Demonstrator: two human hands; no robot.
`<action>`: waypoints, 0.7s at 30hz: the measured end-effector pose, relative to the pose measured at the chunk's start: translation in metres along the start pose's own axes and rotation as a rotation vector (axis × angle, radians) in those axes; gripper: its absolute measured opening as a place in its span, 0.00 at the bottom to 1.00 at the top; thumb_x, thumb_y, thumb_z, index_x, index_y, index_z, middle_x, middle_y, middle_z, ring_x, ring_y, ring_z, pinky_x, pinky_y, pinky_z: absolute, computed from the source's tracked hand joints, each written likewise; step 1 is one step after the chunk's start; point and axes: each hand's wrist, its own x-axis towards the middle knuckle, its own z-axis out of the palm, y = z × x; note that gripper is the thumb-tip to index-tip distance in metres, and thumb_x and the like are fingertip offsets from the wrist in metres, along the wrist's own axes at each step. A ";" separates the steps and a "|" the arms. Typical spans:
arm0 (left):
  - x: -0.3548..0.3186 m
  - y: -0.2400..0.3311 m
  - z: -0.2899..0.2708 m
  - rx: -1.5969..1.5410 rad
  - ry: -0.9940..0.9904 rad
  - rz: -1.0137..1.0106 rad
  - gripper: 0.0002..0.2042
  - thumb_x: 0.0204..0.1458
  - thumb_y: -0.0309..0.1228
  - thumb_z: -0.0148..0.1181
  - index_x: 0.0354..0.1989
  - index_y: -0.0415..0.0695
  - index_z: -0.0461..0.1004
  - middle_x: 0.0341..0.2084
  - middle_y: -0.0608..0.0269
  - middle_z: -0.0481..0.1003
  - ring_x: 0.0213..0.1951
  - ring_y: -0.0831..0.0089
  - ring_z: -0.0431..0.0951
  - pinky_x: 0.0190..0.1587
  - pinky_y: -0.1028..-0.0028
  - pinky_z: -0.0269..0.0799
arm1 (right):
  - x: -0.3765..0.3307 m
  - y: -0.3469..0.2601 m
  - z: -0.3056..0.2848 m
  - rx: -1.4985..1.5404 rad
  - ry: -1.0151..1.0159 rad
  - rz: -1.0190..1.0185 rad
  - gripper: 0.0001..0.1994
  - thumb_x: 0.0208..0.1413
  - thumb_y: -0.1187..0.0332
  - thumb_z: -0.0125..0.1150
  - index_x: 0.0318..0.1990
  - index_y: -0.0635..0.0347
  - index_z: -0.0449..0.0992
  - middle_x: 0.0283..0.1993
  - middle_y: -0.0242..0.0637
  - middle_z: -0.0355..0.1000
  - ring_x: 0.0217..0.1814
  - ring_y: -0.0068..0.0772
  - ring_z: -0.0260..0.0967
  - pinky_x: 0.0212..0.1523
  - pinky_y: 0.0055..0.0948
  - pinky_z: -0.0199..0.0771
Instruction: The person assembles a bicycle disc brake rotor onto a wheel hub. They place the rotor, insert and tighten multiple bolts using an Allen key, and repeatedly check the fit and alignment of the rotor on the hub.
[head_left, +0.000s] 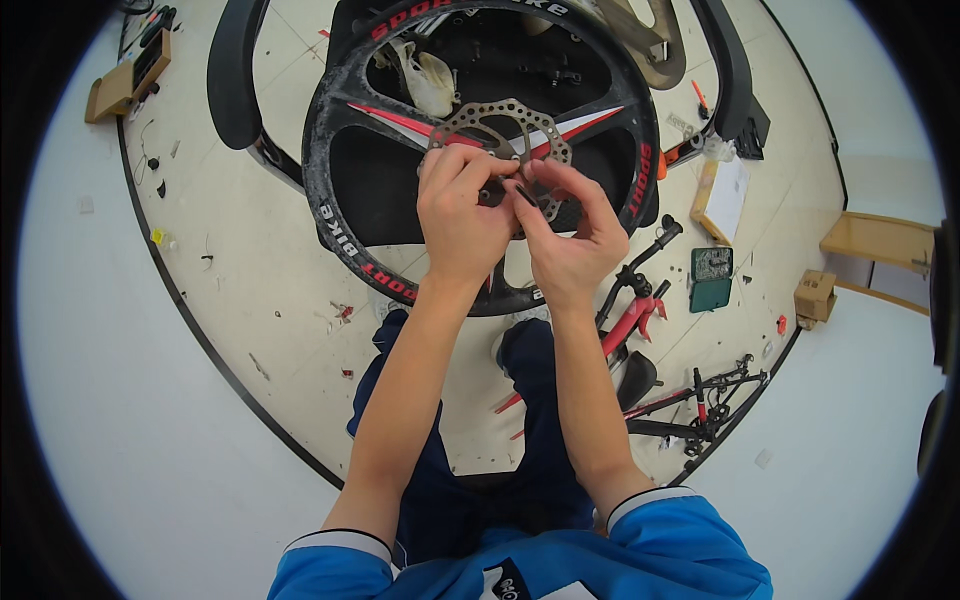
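A black spoked bicycle wheel [326,215] with red and white markings lies flat on the seat of a black chair [375,200]. On its hub sits a perforated metal brake disc [557,135]. Over the disc's middle, my left hand [465,215] has its fingers bent and pinched together. My right hand [578,235] meets it there, thumb and forefinger closed near the hub. A small dark spot shows by the right thumb. What either hand pinches is too small and hidden to make out. A crumpled whitish glove or cloth [430,80] shows between the spokes.
Chair armrests [235,75] flank the wheel. On the floor to the right are a red and black bicycle frame [630,325], a green case of small parts [711,280], cardboard boxes [815,295] and another frame [700,410]. An open carton [110,95] with tools stands far left.
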 end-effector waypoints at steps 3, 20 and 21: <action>0.000 0.001 0.000 0.004 -0.005 0.011 0.10 0.39 0.21 0.72 0.33 0.44 0.83 0.29 0.66 0.76 0.35 0.66 0.75 0.36 0.70 0.73 | -0.002 0.009 -0.001 0.005 0.003 -0.068 0.14 0.50 0.83 0.71 0.46 0.68 0.83 0.43 0.39 0.83 0.46 0.26 0.78 0.48 0.23 0.76; 0.001 0.005 0.000 -0.025 -0.031 0.019 0.10 0.37 0.24 0.74 0.31 0.45 0.85 0.28 0.68 0.75 0.35 0.66 0.73 0.38 0.68 0.70 | -0.002 0.002 0.005 0.144 0.111 0.132 0.16 0.49 0.83 0.73 0.47 0.68 0.79 0.40 0.37 0.80 0.40 0.25 0.78 0.45 0.24 0.79; 0.001 0.004 0.002 -0.022 -0.012 0.028 0.10 0.37 0.24 0.75 0.31 0.45 0.85 0.28 0.68 0.75 0.35 0.66 0.73 0.37 0.68 0.70 | -0.001 0.002 0.004 0.151 0.107 0.130 0.17 0.49 0.83 0.74 0.47 0.69 0.79 0.40 0.37 0.80 0.39 0.24 0.78 0.44 0.24 0.79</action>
